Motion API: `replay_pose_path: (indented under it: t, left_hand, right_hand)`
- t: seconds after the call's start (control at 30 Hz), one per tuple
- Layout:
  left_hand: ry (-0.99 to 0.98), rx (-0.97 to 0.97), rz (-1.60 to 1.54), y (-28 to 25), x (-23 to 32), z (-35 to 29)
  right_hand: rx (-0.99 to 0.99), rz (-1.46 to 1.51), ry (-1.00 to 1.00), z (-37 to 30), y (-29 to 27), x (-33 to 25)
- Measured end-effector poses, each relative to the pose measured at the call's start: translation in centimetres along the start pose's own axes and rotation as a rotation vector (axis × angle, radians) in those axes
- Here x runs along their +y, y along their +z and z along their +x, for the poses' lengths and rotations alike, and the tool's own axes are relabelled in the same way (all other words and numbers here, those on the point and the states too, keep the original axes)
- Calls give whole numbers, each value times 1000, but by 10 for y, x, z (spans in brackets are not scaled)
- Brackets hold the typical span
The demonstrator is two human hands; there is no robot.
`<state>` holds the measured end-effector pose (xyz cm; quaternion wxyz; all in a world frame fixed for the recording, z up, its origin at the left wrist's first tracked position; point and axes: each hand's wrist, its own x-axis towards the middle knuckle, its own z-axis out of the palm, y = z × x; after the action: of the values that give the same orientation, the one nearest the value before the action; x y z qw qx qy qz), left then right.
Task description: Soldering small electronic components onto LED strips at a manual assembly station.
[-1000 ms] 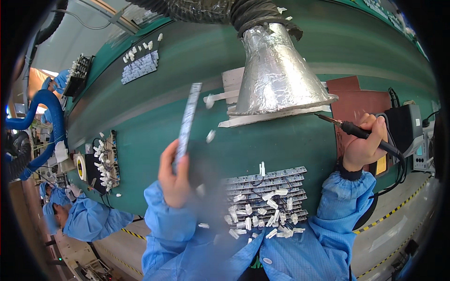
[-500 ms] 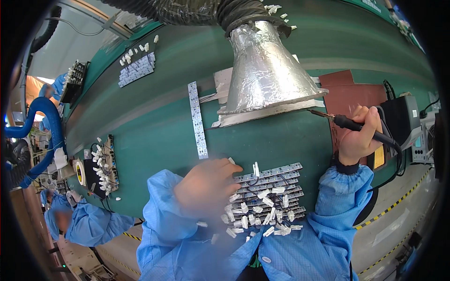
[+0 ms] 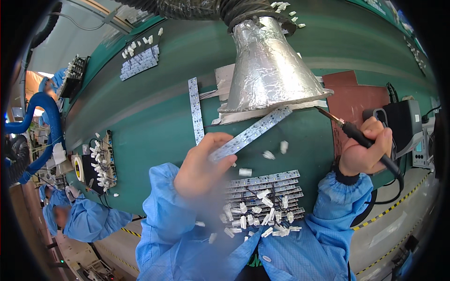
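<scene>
My left hand (image 3: 199, 166) pinches one end of a white LED circuit board strip (image 3: 255, 132), which slants up to the right toward the foil-covered funnel. White plug connectors (image 3: 268, 155) appear below this strip; whether they are joined to it I cannot tell. In my right hand (image 3: 363, 150) is a soldering iron (image 3: 358, 135), its tip pointing up and left, close to the strip's far end but apart from it. Close in front of my body sits a stack of similar strips (image 3: 281, 177) with black wires and white connectors. Another strip (image 3: 195, 112) lies on the green mat beyond my left hand.
The foil-covered extraction funnel (image 3: 274, 70) hangs over pale boards (image 3: 224, 79). On the right are a reddish-brown mat (image 3: 349, 96) and a black soldering station (image 3: 403, 119). More strip stacks (image 3: 140, 63) lie at left. A co-worker's blue sleeve (image 3: 96, 220) shows far left.
My left hand has lifted a strip from the stack's top and tilted it up toward the funnel. My right hand has moved slightly right and down with the soldering iron.
</scene>
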<state>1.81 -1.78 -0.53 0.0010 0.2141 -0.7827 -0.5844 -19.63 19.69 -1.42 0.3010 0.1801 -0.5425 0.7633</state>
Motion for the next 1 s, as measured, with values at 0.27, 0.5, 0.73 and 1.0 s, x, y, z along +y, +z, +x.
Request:
replay_pose_path:
  t: [0.27, 0.5, 0.73, 1.0]
  left_hand:
    - [59, 15, 10, 16, -1, -3]
    - [185, 89, 139, 15, -7, -5]
    - [262, 73, 151, 14, -12, -5]
    - [277, 92, 172, 16, -12, -6]
  right_hand:
    - [-576, 104, -193, -48, 18, -32]
    - [-734, 161, -151, -69, 32, -34]
    - [-710, 233, -195, -77, 38, -28]
    - [-784, 147, -185, -77, 36, -31]
